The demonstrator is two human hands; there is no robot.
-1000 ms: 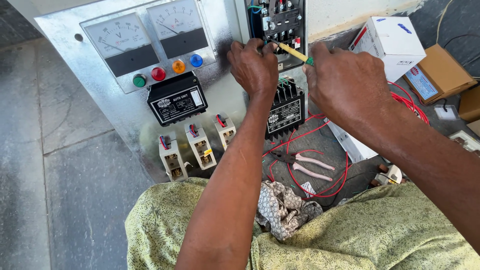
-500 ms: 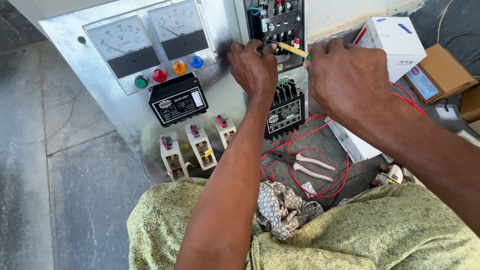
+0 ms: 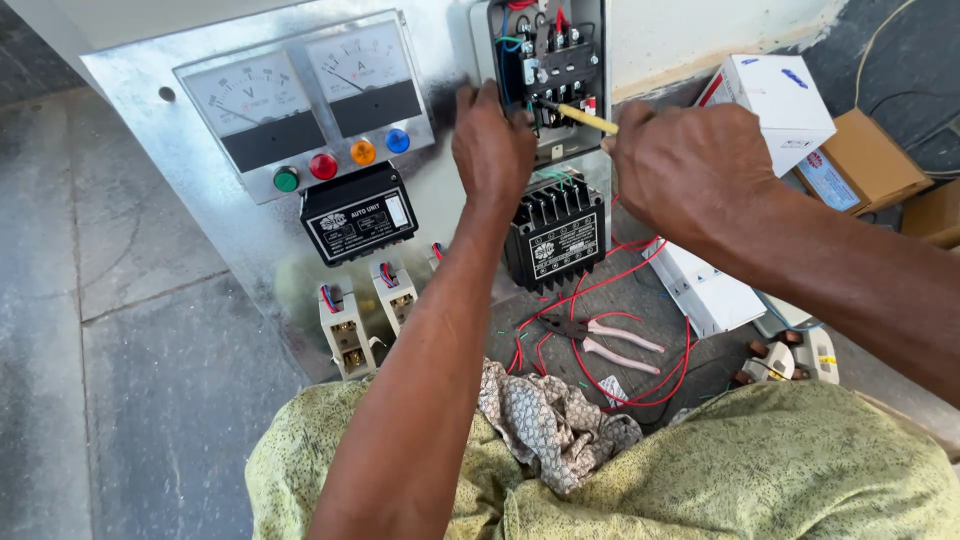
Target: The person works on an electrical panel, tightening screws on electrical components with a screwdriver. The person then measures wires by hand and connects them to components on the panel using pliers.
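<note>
My right hand (image 3: 690,165) grips a yellow-handled screwdriver (image 3: 580,118), its tip pointing left into the open contactor box (image 3: 548,70) with coloured wires at the top of a metal panel (image 3: 240,240). My left hand (image 3: 492,140) rests against the panel at the box's lower left edge, fingers curled; whether it pinches a wire is hidden. A black transformer block (image 3: 556,235) sits just below both hands.
The panel carries two analogue meters (image 3: 305,90), several coloured indicator lamps (image 3: 340,160), a black relay unit (image 3: 358,212) and white fuse holders (image 3: 365,315). Pliers (image 3: 605,340) and red wires lie below. White box (image 3: 775,95), cardboard box (image 3: 865,160) and patterned cloth (image 3: 550,420) nearby.
The view has shifted slightly; my right hand has edged the screwdriver a little to the left toward the box. My left hand stays in place.
</note>
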